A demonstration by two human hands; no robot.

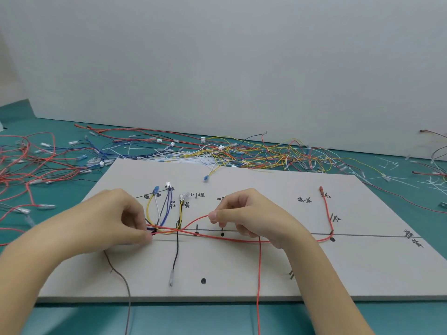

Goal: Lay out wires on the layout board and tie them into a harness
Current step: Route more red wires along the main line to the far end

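**Putting the red wire along the line**

I am still laying wires out, not tying yet. My left hand point(121, 218) sits on the left part of the layout board point(242, 269). Its thumb and fingers are pinched shut on the bunch of wires point(159, 229) where they all meet at the drawn line. From that spot a yellow wire point(148, 209), a white wire point(157, 209) and some blue wires point(169, 206) go up to their written marks near the far edge.

My right hand point(249, 213) is just to the right. Its thumb and first finger are squeezed on the red wire point(242, 240). The red wire runs from the bunch, up to my pinch, then along the black line point(362, 235) to the right. It turns up by a black dot point(332, 239) and ends at a red tip point(321, 189) near the far edge. Another red piece hangs down from under my right hand and off the near edge.

A black wire point(176, 257) lies pointing at me. A brown wire point(121, 276) runs off the near edge too.

I think the next move is to pull the red wire snug and press it flat on the line. I must keep my left pinch tight, or the bunch may slip apart. Many spare wires point(266, 151) and white ties point(433, 182) wait on the green table point(72, 317), behind and beside the board.
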